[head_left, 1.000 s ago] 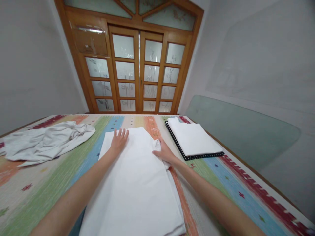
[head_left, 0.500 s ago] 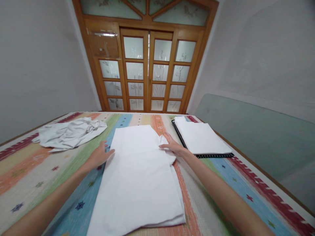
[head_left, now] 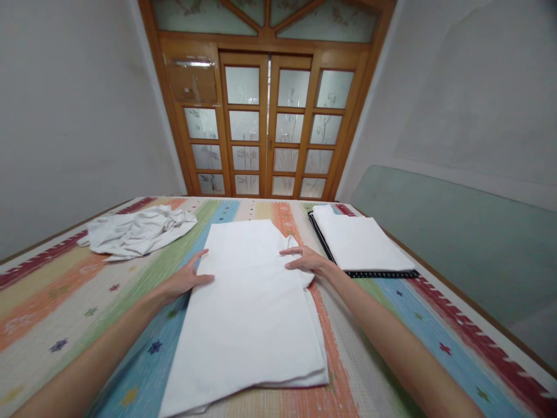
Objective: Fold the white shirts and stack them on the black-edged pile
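Observation:
A white garment, folded lengthwise, lies flat in front of me on a striped cloth. My left hand rests at its left edge, thumb on top of the fabric and fingers spread along the side. On the opposite edge, beside a small bunched piece of the fabric, my right hand touches the garment with thumb and fingers apart. Neither hand is closed round the cloth. The fabric under the right palm is hidden.
A crumpled white garment lies at the far left. To the right stands a neat stack of folded white cloth over a black-edged piece. The striped cloth covers the surface. A pale green headboard-like panel borders the right side.
My left hand has moved right, from beside the garment onto its left edge. The fingers of my right hand have shifted slightly on the right edge. The view has turned a little left.

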The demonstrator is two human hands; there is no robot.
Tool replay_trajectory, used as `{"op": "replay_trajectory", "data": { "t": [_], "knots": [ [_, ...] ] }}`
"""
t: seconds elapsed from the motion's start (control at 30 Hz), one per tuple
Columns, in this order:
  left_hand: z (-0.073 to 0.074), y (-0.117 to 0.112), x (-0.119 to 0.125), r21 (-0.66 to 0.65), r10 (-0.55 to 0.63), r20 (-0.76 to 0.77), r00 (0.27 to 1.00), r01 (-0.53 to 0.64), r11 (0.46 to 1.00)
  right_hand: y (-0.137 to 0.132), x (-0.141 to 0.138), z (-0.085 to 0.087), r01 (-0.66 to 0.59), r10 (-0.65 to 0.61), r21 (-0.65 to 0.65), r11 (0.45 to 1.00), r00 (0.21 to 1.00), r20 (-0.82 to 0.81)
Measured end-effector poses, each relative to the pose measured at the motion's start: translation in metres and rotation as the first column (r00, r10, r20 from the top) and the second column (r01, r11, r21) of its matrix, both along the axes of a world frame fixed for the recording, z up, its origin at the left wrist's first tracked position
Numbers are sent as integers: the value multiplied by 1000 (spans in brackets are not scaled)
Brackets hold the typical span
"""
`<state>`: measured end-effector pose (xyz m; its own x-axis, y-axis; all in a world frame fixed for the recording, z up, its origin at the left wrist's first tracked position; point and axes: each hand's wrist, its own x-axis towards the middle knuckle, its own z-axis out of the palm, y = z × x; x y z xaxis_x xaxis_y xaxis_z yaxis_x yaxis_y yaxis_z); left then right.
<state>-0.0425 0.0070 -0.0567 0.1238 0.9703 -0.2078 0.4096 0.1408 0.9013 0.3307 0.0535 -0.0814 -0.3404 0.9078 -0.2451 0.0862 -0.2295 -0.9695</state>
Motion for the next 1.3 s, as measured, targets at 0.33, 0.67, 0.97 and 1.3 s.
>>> {"op": "replay_trajectory", "data": {
  "t": [0.33,0.67,0.97,1.3],
  "knots": [
    [19,-6,-3,196,45,-16,999,-41,980,-6,1,34,95,-86,62,994,987,-137],
    [79,-26,2,355,209,-18,978,-190,916,-18,11,81,201,-240,444,873,970,33],
    [84,-21,6,270,140,158,977,-179,946,-27,16,90,216,-349,616,757,932,102],
    [66,-15,12,-47,-97,314,944,118,992,-33,19,83,254,-387,620,742,918,88]
  ]
}}
